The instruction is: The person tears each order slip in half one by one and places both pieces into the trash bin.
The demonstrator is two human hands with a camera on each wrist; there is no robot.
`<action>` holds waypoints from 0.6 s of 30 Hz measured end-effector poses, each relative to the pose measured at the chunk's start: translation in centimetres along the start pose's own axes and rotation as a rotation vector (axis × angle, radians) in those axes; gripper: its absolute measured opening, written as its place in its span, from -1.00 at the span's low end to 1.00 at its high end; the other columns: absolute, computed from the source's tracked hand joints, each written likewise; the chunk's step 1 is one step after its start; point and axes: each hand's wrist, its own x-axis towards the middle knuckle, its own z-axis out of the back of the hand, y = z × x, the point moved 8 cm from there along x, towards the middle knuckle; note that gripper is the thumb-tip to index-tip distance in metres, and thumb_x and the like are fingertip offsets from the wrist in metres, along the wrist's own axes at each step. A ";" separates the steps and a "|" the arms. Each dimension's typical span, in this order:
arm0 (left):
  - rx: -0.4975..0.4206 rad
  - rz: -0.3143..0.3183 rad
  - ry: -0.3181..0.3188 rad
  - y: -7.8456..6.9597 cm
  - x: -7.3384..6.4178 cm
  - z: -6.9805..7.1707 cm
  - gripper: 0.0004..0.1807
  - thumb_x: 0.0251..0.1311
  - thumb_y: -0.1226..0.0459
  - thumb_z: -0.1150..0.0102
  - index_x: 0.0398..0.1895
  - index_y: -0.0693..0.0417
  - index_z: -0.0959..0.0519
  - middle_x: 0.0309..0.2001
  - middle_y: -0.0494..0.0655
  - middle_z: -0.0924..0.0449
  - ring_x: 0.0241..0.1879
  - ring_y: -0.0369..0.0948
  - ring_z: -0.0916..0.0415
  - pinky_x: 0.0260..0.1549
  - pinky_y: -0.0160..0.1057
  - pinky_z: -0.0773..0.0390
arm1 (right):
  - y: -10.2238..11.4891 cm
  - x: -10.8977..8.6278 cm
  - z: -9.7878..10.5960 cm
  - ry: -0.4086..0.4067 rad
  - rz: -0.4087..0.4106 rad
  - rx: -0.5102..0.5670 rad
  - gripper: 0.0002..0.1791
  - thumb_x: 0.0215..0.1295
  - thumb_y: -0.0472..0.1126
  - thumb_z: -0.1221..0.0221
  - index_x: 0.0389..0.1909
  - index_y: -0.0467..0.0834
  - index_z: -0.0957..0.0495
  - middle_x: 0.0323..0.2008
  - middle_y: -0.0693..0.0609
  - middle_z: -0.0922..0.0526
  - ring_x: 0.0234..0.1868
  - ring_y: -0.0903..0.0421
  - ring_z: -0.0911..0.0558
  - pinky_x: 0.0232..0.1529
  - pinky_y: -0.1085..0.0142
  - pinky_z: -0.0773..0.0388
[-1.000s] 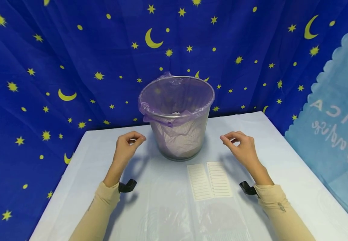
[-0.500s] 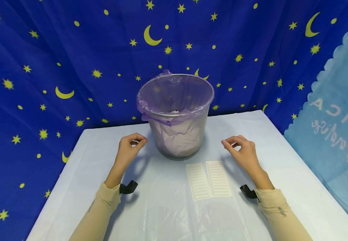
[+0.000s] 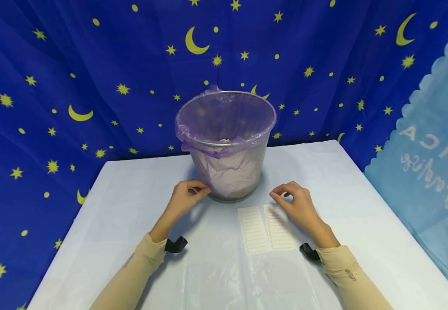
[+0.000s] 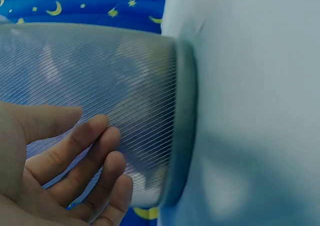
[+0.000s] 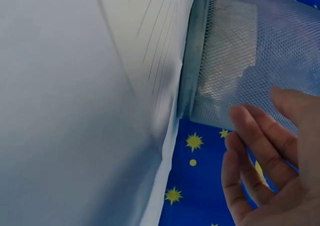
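Observation:
A mesh wastebasket (image 3: 243,168) lined with a translucent purple bag (image 3: 200,148) stands upright near the back of the table, with some white paper (image 3: 224,140) showing inside. My left hand (image 3: 186,198) hovers by its lower left side, fingers loosely curved and holding nothing. To the right of the basket is my right hand (image 3: 297,204), likewise bent and without anything in it. Both wrist views show a gap between thumb and fingertips. Two lined paper slips, a left one (image 3: 253,230) and a right one (image 3: 277,228), lie flat before the basket, the right one beside my right hand.
A white cloth covers the table (image 3: 131,193). Clear plastic film (image 3: 216,275) spreads over its near part. Behind hangs a blue curtain (image 3: 150,64) with yellow moons and stars, and a light blue cloth (image 3: 433,142) hangs at right.
Both hands have moved inward and slightly nearer the tabletop, the left toward the basket's base and the right toward the paper slips. The basket and slips shift only slightly with the head view.

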 end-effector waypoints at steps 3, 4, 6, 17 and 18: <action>0.009 0.004 0.048 0.3 -0.2 -1.3 -0.92 0.32 0.29 -0.41 -0.24 0.11 -0.82 -0.23 -0.04 -0.82 -0.28 -0.19 -0.67 -0.20 -0.26 -0.64 | 0.2 -0.1 -0.6 0.028 0.002 0.016 -0.94 0.30 -0.21 -0.46 -0.24 -0.04 -0.78 -0.32 0.11 -0.78 -0.20 0.10 -0.70 -0.17 0.06 -0.70; 0.008 0.005 0.063 0.3 -0.2 -1.7 -0.91 0.33 0.29 -0.41 -0.24 0.11 -0.82 -0.24 -0.05 -0.82 -0.28 -0.20 -0.66 -0.21 -0.27 -0.64 | 0.3 -0.1 -0.7 0.041 0.004 0.020 -0.93 0.31 -0.20 -0.45 -0.22 -0.04 -0.78 -0.31 0.11 -0.78 -0.19 0.09 -0.70 -0.15 0.05 -0.70; 0.009 -0.006 0.088 0.4 -0.3 -2.4 -0.91 0.32 0.29 -0.41 -0.25 0.13 -0.81 -0.26 -0.05 -0.81 -0.30 -0.21 -0.65 -0.24 -0.29 -0.63 | 0.3 -0.2 -1.1 0.072 0.007 0.027 -0.91 0.32 -0.17 -0.45 -0.19 -0.04 -0.78 -0.29 0.12 -0.78 -0.15 0.08 -0.70 -0.11 0.03 -0.70; 0.011 -0.018 0.162 0.6 -1.8 -7.0 -0.89 0.30 0.32 -0.40 -0.17 0.16 -0.78 -0.29 -0.05 -0.77 -0.31 -0.24 -0.63 -0.27 -0.35 -0.60 | 0.6 -0.9 -2.9 0.235 -0.015 0.052 -0.81 0.34 -0.10 -0.45 -0.11 -0.06 -0.78 -0.20 0.15 -0.77 -0.02 0.11 -0.67 0.10 0.01 -0.63; 0.013 -0.012 0.156 0.6 -1.9 -7.3 -0.87 0.29 0.33 -0.40 -0.15 0.16 -0.77 -0.30 -0.05 -0.77 -0.32 -0.25 -0.62 -0.28 -0.36 -0.59 | 0.6 -0.9 -3.0 0.242 -0.011 0.052 -0.81 0.33 -0.10 -0.45 -0.11 -0.06 -0.78 -0.19 0.15 -0.76 -0.02 0.12 -0.67 0.10 0.01 -0.64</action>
